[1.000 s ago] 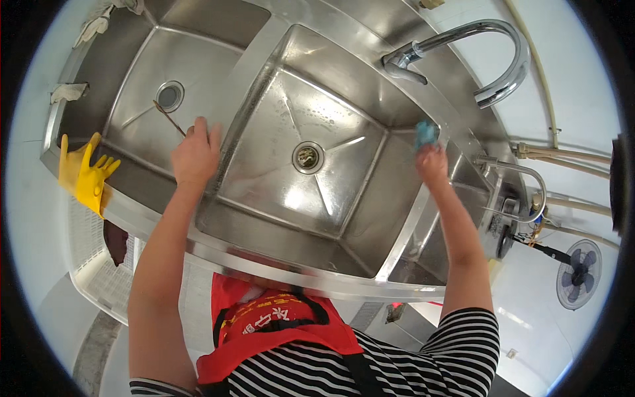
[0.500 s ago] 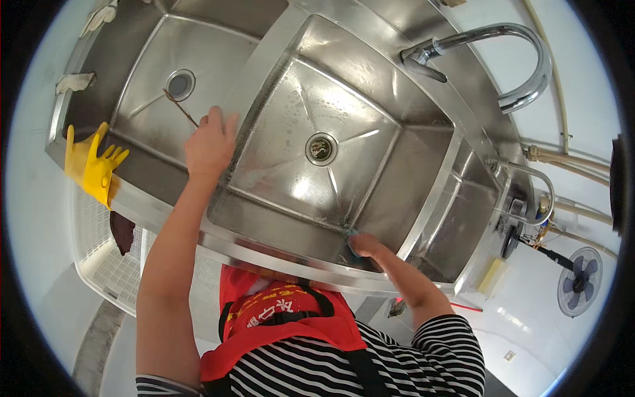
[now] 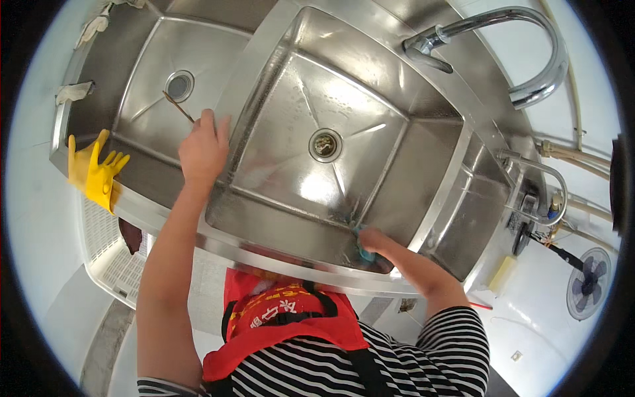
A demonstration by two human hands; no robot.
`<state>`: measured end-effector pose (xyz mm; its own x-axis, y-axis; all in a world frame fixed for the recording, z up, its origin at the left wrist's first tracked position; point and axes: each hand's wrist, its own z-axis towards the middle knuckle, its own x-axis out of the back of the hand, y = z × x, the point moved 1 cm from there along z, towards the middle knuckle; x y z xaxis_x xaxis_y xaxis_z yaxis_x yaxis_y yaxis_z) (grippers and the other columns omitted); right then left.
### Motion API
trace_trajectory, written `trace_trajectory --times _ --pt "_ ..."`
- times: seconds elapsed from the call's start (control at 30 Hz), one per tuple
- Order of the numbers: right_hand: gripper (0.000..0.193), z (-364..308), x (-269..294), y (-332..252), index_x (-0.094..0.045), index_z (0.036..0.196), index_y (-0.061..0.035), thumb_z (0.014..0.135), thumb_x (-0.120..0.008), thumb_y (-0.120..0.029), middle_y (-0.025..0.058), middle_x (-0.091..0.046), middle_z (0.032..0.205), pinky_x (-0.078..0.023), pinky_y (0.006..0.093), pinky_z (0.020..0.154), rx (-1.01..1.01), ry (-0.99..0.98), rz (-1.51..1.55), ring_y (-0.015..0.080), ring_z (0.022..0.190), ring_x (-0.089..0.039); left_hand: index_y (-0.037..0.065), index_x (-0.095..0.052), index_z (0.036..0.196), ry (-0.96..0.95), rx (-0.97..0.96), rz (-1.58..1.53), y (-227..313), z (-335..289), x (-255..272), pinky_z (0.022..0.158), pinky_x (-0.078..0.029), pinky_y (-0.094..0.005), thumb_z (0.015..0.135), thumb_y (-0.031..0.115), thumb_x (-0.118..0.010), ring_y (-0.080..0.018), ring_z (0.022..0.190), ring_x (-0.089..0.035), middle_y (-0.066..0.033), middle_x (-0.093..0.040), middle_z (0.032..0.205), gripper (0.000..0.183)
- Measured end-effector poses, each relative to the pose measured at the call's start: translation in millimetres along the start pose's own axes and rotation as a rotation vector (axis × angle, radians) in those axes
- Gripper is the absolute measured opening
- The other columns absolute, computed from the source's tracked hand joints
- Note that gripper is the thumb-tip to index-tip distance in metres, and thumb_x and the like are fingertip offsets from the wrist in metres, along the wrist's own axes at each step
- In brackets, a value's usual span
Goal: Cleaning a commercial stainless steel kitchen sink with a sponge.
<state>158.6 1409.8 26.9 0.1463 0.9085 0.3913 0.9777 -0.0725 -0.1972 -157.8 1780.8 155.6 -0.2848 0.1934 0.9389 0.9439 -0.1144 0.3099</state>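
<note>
My left hand is closed around a thin brown stick above the wall between two steel basins. The stick's far end points toward the drain of the left basin. Down in the near right corner of the middle basin, my right hand presses a blue-green cloth or scouring pad against the steel. Most of that pad is hidden under the fingers. Wet spots show on the basin floor, and its drain holds some brownish bits.
A curved faucet rises at the back right, with a smaller one by the right basin. Yellow rubber gloves hang over the left front rim. White gloves lie on the left edge. Below stands a white plastic basket.
My right hand has shifted slightly right and nearer along the corner with the pad. My left hand keeps the stick in almost the same place. The whole view has moved a little.
</note>
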Motion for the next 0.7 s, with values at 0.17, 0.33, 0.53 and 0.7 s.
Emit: trace_trajectory --times 0.17,0.33,0.53,0.7 --pt "0.019 90.6 -9.5 37.8 -0.064 0.089 0.0009 0.083 -0.053 -0.013 0.0221 -0.064 0.09 -0.048 0.0443 0.076 -0.226 0.302 0.519 0.038 0.086 -0.061 0.005 -0.047 0.103 0.019 -0.037 -0.046 11.3 4.2 -5.5 0.066 -0.047 -0.0516 0.094 0.04 -0.043 -0.0434 0.077 -0.06 -0.0198 -0.061 0.094 0.036" --pt "0.021 125.1 87.9 9.9 -0.061 0.1 0.0013 0.089 -0.051 -0.014 0.0226 -0.061 0.096 -0.046 0.0435 0.079 -0.368 1.343 0.766 0.0364 0.088 -0.06 0.004 -0.048 0.101 0.058 -0.022 -0.014 1.7 -1.6 5.9 0.065 -0.046 -0.0519 0.093 0.038 -0.045 -0.0433 0.076 -0.06 -0.0203 -0.06 0.09 0.035" --pt "0.029 150.9 160.4 94.7 -0.059 0.11 -0.0007 0.085 -0.059 -0.015 0.0209 -0.059 0.103 -0.046 0.044 0.086 -0.772 1.652 0.953 0.037 0.094 -0.058 0.001 -0.049 0.101 0.063 -0.04 -0.022 -0.6 -0.5 0.8 0.063 -0.046 -0.0502 0.093 0.034 -0.046 -0.044 0.074 -0.059 -0.0221 -0.06 0.089 0.033" --pt "0.05 228.7 210.8 118.6 -0.046 0.128 -0.0035 0.08 -0.058 -0.008 0.023 -0.052 0.117 -0.036 0.0441 0.101 -0.578 1.836 0.714 0.0371 0.111 -0.048 0.001 -0.049 0.101 -0.013 -0.023 -0.047 15.1 3.0 -8.2 0.062 -0.045 -0.0491 0.093 0.031 -0.046 -0.0434 0.074 -0.058 -0.0222 -0.06 0.087 0.032"
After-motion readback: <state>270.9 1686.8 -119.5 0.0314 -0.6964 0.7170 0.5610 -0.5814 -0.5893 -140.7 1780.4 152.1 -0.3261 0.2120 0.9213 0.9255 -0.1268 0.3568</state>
